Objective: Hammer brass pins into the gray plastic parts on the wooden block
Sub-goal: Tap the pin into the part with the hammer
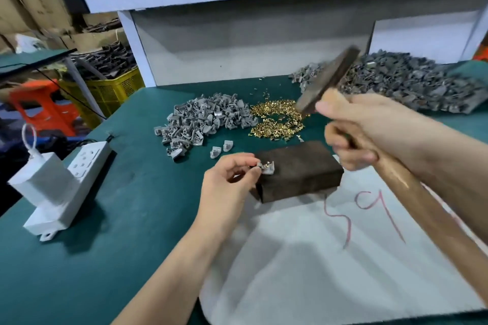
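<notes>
Mate: Where's the piece you're working on?

Me: On the near left corner of the wooden block (303, 174) — one gray plastic part (267, 168), pinched between the thumb and fingertips of my left hand (229, 181). Something small glints on top of it, too small for me to call it a pin.

Mate: And the hammer?

Me: My right hand (351, 137) has its fingers wrapped round the wooden handle, close under the head. The hammer (327, 79) is up in the air, its head blurred, over the heap of brass pins (277, 123) and clear of the block.

Mate: What's round the block?

Me: It sits on the green table (118, 219), its near side at the edge of a white sheet (303, 272) with red marks. Behind it lie the pins, touching a pile of gray parts (206, 119) on their left — two loose parts (221, 149) lie just beside that pile. A bigger, darker heap (412, 82) is at the far right, and a white power strip (68, 187) is on my left.
</notes>
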`<action>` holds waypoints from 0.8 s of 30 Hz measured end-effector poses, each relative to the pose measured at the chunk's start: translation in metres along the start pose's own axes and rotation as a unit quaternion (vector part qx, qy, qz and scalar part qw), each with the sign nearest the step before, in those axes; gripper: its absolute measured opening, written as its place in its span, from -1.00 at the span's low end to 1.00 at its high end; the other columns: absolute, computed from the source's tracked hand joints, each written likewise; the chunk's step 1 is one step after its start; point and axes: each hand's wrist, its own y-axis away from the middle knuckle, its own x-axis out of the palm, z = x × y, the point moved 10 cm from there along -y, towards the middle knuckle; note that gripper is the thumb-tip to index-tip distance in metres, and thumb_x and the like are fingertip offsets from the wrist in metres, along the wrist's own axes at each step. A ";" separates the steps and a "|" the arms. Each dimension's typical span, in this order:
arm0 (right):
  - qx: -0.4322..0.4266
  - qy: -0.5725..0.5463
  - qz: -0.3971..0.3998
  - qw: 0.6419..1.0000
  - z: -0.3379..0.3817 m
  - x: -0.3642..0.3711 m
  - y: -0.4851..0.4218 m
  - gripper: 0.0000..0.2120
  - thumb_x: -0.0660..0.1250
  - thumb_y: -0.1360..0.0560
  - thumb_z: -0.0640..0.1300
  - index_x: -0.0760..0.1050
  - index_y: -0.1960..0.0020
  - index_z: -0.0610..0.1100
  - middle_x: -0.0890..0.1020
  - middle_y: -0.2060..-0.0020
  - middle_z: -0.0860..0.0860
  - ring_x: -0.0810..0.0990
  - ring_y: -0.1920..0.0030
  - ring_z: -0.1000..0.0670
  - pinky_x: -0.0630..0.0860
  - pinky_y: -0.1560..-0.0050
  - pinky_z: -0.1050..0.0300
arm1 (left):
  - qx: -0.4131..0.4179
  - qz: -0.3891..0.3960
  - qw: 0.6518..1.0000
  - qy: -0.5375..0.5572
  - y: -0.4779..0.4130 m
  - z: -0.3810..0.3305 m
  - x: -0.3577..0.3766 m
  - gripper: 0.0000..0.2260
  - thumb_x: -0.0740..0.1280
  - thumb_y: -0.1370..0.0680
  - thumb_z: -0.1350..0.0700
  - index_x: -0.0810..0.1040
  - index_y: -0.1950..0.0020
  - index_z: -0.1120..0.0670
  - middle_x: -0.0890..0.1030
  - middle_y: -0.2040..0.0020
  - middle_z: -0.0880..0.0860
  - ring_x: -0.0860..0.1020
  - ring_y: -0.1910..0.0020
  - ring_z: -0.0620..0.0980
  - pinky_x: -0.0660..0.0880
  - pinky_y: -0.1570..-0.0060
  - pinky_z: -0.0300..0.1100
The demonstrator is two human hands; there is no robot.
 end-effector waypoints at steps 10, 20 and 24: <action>-0.003 0.276 -0.025 0.961 -0.006 0.017 0.028 -0.63 0.17 -0.61 -0.04 0.49 0.14 -0.34 0.58 0.48 -0.12 0.36 0.66 0.01 0.30 0.59 0.31 | 0.030 0.012 0.998 -0.049 0.005 -0.007 0.005 -0.79 0.44 -0.46 0.27 0.61 0.23 -0.04 0.61 -0.05 -0.03 0.58 0.21 -0.21 0.50 0.06 -0.31; -0.058 0.423 -0.055 0.903 0.025 0.037 0.021 -0.61 0.14 -0.61 -0.02 0.32 0.35 -0.17 0.41 0.64 0.04 0.39 0.68 -0.02 0.31 0.60 0.25 | 0.041 0.011 0.997 -0.059 0.001 -0.004 0.005 -0.77 0.45 -0.47 0.24 0.63 0.27 -0.08 0.60 -0.04 -0.05 0.59 0.21 -0.15 0.52 0.01 -0.20; -0.085 0.431 -0.058 0.896 0.037 0.041 0.016 -0.63 0.14 -0.61 -0.02 0.37 0.31 -0.18 0.48 0.51 -0.08 0.41 0.68 -0.04 0.29 0.60 0.29 | 0.037 0.004 0.997 -0.064 0.000 -0.001 0.004 -0.77 0.45 -0.47 0.23 0.64 0.28 -0.10 0.60 -0.03 -0.09 0.60 0.18 -0.13 0.54 -0.02 -0.15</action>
